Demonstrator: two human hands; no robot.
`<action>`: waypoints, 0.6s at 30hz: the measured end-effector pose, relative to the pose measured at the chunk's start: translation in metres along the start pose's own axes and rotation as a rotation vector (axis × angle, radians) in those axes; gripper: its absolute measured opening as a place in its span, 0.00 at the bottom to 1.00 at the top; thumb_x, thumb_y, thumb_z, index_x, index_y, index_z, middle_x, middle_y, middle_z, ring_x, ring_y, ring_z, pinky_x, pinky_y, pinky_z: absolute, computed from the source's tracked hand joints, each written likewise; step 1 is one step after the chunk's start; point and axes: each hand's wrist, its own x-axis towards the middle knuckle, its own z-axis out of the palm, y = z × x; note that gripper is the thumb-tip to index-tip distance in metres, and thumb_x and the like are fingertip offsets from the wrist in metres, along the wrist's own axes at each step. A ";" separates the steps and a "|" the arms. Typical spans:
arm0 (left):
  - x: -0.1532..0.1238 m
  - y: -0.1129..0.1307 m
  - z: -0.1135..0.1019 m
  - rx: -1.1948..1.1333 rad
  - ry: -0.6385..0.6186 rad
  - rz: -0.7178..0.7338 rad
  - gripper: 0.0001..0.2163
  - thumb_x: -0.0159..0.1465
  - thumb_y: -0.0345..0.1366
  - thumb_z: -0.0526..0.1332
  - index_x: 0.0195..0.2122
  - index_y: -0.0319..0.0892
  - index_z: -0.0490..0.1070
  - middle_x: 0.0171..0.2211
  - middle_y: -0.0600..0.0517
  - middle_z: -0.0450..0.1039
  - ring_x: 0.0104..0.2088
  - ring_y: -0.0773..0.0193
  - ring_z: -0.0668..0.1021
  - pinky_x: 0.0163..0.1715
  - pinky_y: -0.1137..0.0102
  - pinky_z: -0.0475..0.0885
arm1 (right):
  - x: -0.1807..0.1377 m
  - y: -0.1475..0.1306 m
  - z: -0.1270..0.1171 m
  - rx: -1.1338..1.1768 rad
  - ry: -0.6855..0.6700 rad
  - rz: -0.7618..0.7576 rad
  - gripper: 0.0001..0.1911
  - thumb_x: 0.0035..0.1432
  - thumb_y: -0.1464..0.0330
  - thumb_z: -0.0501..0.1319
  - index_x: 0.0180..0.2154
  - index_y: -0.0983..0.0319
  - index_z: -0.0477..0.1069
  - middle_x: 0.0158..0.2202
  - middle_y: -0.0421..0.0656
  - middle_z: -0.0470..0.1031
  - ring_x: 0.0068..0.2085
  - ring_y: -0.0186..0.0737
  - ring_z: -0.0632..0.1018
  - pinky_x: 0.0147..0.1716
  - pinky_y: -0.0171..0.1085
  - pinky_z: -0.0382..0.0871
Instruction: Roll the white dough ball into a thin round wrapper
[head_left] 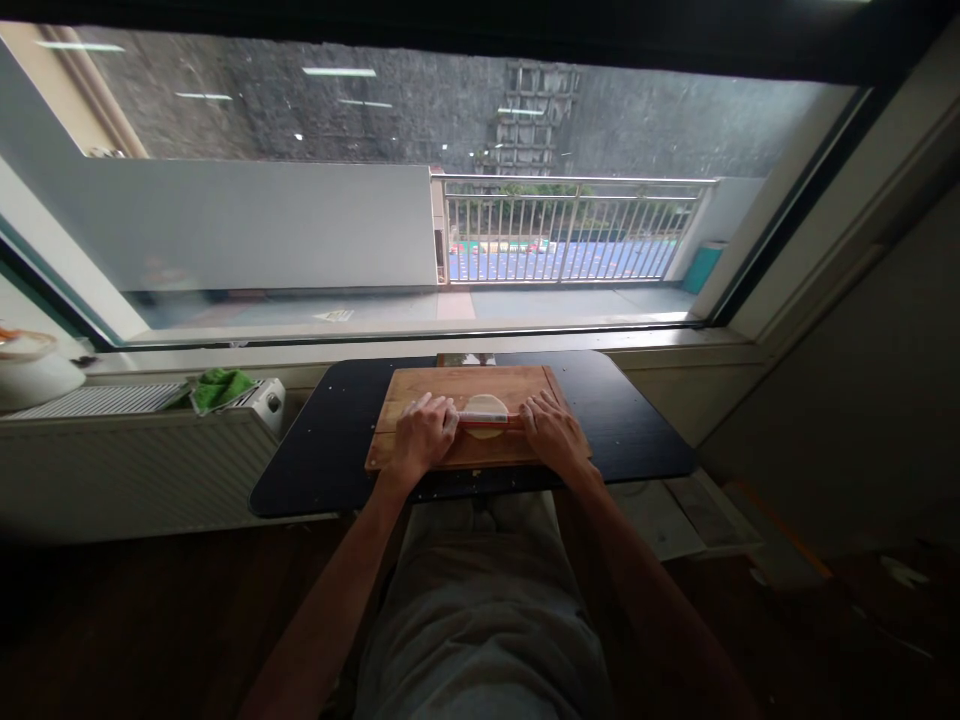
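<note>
Brown wood at the middle of the head view: a cutting board [465, 378], lying flat on a speckled dark table [319, 440] with rounded corners. On the board, between the two hands, a flat, pale round of dough [484, 404]. Across its middle, a slim cylinder [487, 417] with a pale label and red trim, lying crosswise from hand to hand. Over the cylinder's left end, the left hand [426, 435], back upward, fingers bent; over the right end, the right hand [553, 432], also back upward, fingers a little flatter. Both ends hidden under the hands; cannot tell how firm or how closed the grip. Near the table's close edge, light-coloured clothing [480, 620] between the forearms. To the left, a white ribbed radiator [135, 475], topped near its right end by a crumpled green cloth [220, 388]; farther left, a white pot [37, 374]. Beyond the table, a wide window [420, 120]; through the glass, a metal railing [570, 235] and, just right of it, a teal bin [705, 268].
</note>
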 end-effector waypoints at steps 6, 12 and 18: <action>-0.006 -0.002 -0.002 0.010 -0.020 0.029 0.21 0.80 0.41 0.49 0.57 0.47 0.82 0.66 0.47 0.79 0.73 0.48 0.72 0.74 0.54 0.65 | -0.009 0.001 0.012 0.031 0.062 0.007 0.32 0.81 0.61 0.41 0.69 0.69 0.73 0.70 0.57 0.75 0.75 0.54 0.69 0.74 0.52 0.64; 0.009 -0.003 -0.002 0.009 -0.033 0.031 0.21 0.81 0.42 0.48 0.58 0.45 0.81 0.65 0.46 0.80 0.74 0.48 0.71 0.75 0.55 0.63 | 0.002 0.006 0.012 0.013 0.042 0.019 0.32 0.82 0.61 0.41 0.69 0.67 0.73 0.70 0.55 0.76 0.75 0.54 0.69 0.74 0.51 0.61; 0.023 0.000 -0.006 0.081 -0.021 0.046 0.22 0.81 0.43 0.48 0.56 0.44 0.81 0.60 0.43 0.83 0.71 0.45 0.73 0.74 0.51 0.63 | 0.020 0.019 0.015 -0.021 -0.013 -0.016 0.29 0.82 0.63 0.44 0.72 0.62 0.71 0.72 0.50 0.74 0.78 0.55 0.64 0.75 0.56 0.58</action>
